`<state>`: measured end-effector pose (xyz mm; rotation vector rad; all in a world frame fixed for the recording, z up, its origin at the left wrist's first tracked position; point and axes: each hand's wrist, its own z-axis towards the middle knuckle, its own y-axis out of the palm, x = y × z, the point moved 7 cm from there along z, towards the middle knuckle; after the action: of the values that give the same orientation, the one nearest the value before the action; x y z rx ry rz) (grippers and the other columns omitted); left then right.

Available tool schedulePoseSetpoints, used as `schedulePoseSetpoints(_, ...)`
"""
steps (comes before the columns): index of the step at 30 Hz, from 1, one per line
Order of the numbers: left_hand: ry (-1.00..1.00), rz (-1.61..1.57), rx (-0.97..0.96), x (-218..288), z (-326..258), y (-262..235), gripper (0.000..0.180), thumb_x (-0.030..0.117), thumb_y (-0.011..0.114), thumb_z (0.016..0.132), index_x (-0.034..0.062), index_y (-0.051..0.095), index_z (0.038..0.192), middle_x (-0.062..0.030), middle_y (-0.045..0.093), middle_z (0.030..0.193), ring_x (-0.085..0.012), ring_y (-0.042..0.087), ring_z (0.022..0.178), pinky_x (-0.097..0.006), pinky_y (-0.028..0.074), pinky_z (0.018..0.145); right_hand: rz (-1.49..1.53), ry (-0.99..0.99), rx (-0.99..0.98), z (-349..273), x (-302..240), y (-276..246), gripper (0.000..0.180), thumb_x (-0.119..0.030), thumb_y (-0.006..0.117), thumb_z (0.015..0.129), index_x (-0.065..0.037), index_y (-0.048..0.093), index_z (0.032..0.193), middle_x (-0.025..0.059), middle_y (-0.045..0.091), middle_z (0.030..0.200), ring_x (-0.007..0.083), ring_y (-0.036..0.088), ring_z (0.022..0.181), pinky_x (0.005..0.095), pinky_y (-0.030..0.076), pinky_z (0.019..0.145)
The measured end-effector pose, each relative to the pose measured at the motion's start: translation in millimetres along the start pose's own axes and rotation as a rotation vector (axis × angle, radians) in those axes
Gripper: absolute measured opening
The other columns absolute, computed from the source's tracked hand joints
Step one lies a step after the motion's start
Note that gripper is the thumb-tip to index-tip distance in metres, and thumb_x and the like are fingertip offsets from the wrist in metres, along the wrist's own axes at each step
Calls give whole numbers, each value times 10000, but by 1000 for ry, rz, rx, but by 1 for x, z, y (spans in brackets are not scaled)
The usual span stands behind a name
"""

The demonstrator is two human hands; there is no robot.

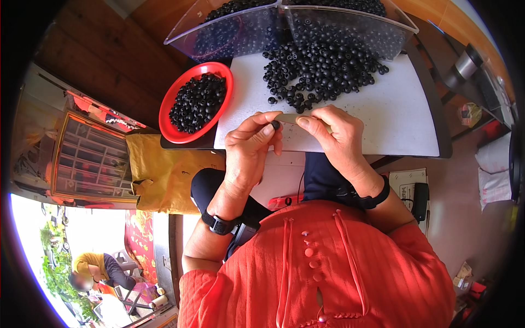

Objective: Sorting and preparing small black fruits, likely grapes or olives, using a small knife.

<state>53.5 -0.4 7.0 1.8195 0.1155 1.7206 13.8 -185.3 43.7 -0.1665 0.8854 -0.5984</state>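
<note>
Between the thumb and fingers of my left hand (246,147) is a small round black piece (275,125). My right hand (342,134) pinches a small flat, greyish-brown blade-like tool (287,118), its tip meeting the left fingertips beside the black piece. Both hands are just above the near edge of a white board (394,120). Beyond them lies a loose heap of similar black pieces (322,65), some showing a hole. To the left, a red plastic bowl (230,82) holds many more. What exactly the pieces are, I cannot tell.
Two clear plastic bins (180,37) of black pieces stand at the board's far side. A yellow bag (169,169) hangs left of my knees. A metal cup (468,62) stands far right, near white sacks (495,169). Another person (98,268) sits outside, lower left.
</note>
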Motion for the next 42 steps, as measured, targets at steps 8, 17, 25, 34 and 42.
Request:
schedulePoseSetpoints(8, 50, 70, 10, 4, 1, 4, 284, -50, 566, 1020, -46, 697, 1272, -77, 626, 1023, -162, 619, 814, -293, 536, 681, -3, 13, 27, 3, 1, 1, 212, -229, 788, 905, -58, 718, 802, 73, 647, 678, 230, 616, 572, 362, 457, 527)
schedulePoseSetpoints(17, 57, 131, 7, 2, 0, 2, 294, -9, 537, 1040, -51, 662, 1303, -113, 630, 1019, -196, 612, 808, -308, 516, 699, -25, -24, -3, 4, 2, 4, 227, -236, 791, 902, -58, 701, 793, 75, 642, 671, 242, 609, 557, 372, 450, 519)
schedulePoseSetpoints(25, 66, 90, 4, 1, -1, 3, 264, -17, 529, 1038, -50, 679, 1253, -83, 606, 1043, -195, 611, 832, -314, 516, 692, -65, -31, -53, 4, 3, 7, 263, -258, 807, 886, -58, 680, 773, 81, 620, 653, 254, 596, 549, 389, 438, 509)
schedulePoseSetpoints(34, 63, 70, 8, 0, -1, 3, 262, -6, 539, 1036, -44, 676, 1256, -88, 617, 1047, -200, 622, 835, -326, 521, 681, 135, 43, 59, 2, 1, -2, 191, -180, 804, 894, -43, 704, 807, 75, 636, 679, 220, 598, 571, 346, 450, 527)
schedulePoseSetpoints(42, 155, 129, 70, 23, -6, -5, 242, -53, 589, 1004, -63, 700, 1219, -94, 648, 1007, -165, 643, 823, -303, 561, 667, 53, -47, 39, 1, -1, 2, 177, -173, 795, 905, -39, 713, 823, 76, 656, 704, 214, 612, 591, 341, 464, 546)
